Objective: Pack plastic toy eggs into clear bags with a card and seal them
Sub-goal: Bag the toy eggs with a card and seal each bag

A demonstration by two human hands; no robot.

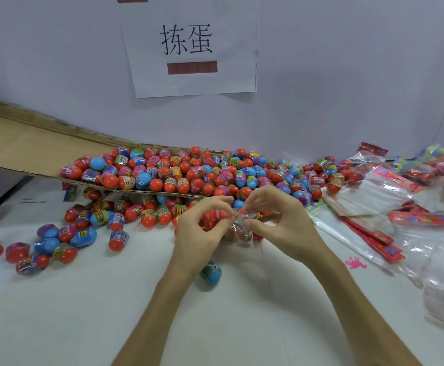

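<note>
A small clear bag [238,228] with a red card [214,216] and eggs inside sits between my hands over the white table. My left hand [202,228] grips its left side, fingers curled round the red card end. My right hand [279,220] pinches the bag's crinkled top edge with thumb and fingertips. A heap of red and blue plastic toy eggs [178,171] lies on a cardboard flap just behind my hands. One blue egg [211,273] rests on the table under my left wrist.
Loose eggs [83,233] are scattered on the table [83,313] to the left. Stacks of clear bags with red headers [374,207] and filled bags [413,165] lie at the right. A cardboard flap [30,146] slopes at the left. A pink toy piece [355,263] lies near my right arm.
</note>
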